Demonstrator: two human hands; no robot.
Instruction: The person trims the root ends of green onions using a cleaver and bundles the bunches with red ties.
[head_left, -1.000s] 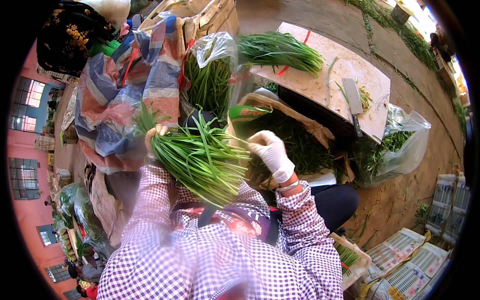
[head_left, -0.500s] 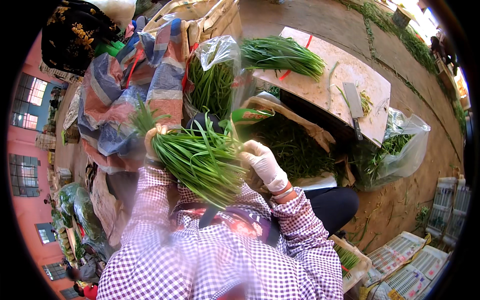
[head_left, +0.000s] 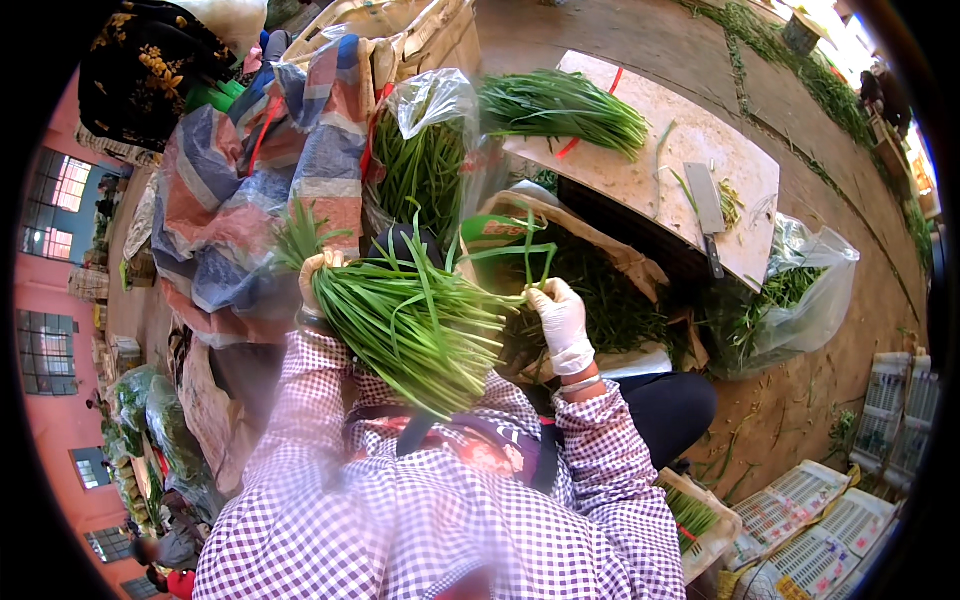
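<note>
A person in a checked shirt held a thick bundle of green chives [head_left: 405, 325] in front of the chest. The left hand [head_left: 318, 285] was closed around the bundle's root end; the gloved right hand [head_left: 560, 315] pinched a few leaves at its far side. Loose blades could have slipped free, since the bundle was untied and fanning out. A cleaver [head_left: 706, 210] lay on the board surface [head_left: 690, 150] beyond. The left hand's fingers were mostly hidden behind the leaves.
</note>
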